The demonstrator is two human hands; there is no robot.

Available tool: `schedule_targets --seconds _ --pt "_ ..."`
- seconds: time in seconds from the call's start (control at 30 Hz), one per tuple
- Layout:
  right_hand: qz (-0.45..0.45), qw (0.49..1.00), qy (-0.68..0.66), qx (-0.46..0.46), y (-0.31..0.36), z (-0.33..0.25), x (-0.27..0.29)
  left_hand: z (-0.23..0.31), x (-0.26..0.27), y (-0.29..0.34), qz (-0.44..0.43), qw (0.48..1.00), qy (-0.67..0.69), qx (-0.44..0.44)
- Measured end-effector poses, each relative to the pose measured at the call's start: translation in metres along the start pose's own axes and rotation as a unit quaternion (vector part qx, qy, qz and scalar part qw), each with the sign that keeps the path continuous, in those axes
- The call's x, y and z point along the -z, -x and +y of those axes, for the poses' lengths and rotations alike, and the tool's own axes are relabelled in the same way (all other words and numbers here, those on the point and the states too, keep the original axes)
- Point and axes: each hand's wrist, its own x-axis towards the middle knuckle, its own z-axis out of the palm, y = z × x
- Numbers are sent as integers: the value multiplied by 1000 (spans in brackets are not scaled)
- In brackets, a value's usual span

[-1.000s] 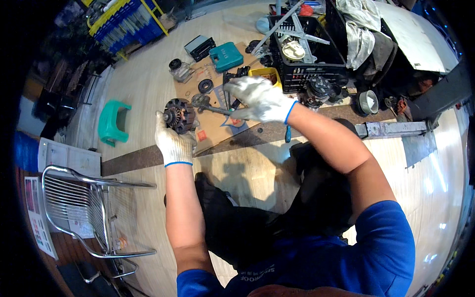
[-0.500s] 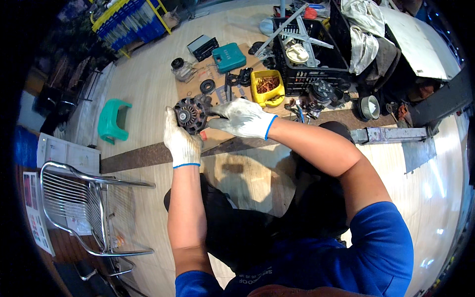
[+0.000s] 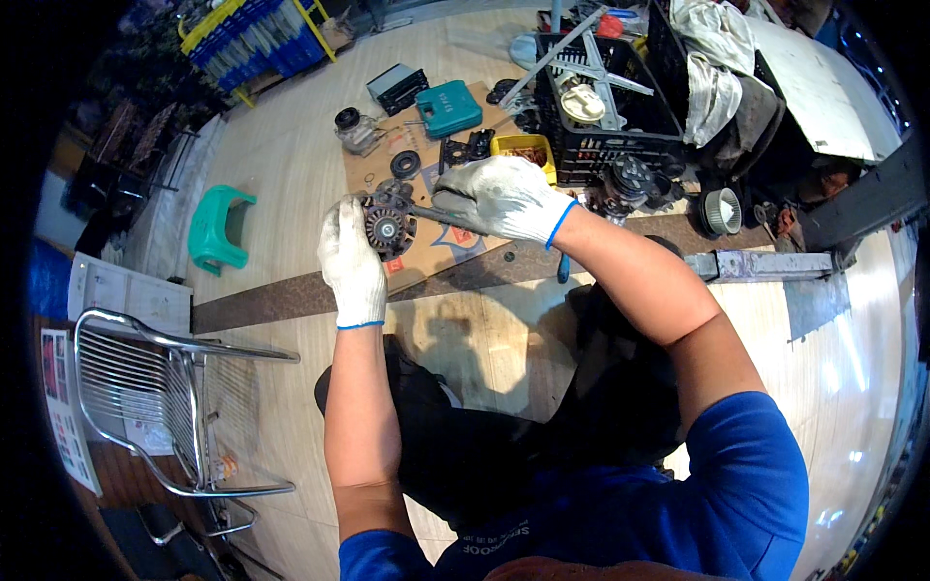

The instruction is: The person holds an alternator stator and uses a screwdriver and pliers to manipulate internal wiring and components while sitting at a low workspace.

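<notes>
My left hand [image 3: 350, 254], in a white knitted glove with a blue cuff, is closed on the left side of an alternator [image 3: 387, 230]. Its round finned end faces up, above the cardboard [image 3: 426, 259]. To the right, my gloved right hand [image 3: 506, 198] is closed around a dark bar-shaped tool [image 3: 436, 215], which slants down to the right from the alternator's upper right. My fingers hide part of the tool, and its exact kind does not show. Just beyond the alternator lies a black ring-shaped pulley [image 3: 405, 164].
A teal case [image 3: 449, 108], a yellow tub [image 3: 543, 147] of copper-coloured pieces and a black crate [image 3: 620, 145] stand beyond my hands. A green stool [image 3: 222, 229] and metal chair [image 3: 189, 407] are at left. A steel beam [image 3: 772, 264] lies right, a blue-handled tool [image 3: 564, 267] nearer.
My right hand has moved right and slightly up, and the bar-shaped tool now shows beneath it. The alternator has shifted and turned slightly in my left hand, exposing more cardboard.
</notes>
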Motion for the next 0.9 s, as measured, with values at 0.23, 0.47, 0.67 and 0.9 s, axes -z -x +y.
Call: schedule_targets --seconds 0.23,0.47,0.67,0.9 --pt "5 995 95 -24 1 12 -5 18 -6 11 -49 985 -165 -10" --pt "-83 984 123 -97 -2 15 4 21 -10 10 -87 994 -8 72" --pt "-66 987 129 -65 1 21 4 34 -15 15 -80 982 82 151" --pt "-48 993 99 -46 7 6 10 24 -7 8 -23 983 100 152"
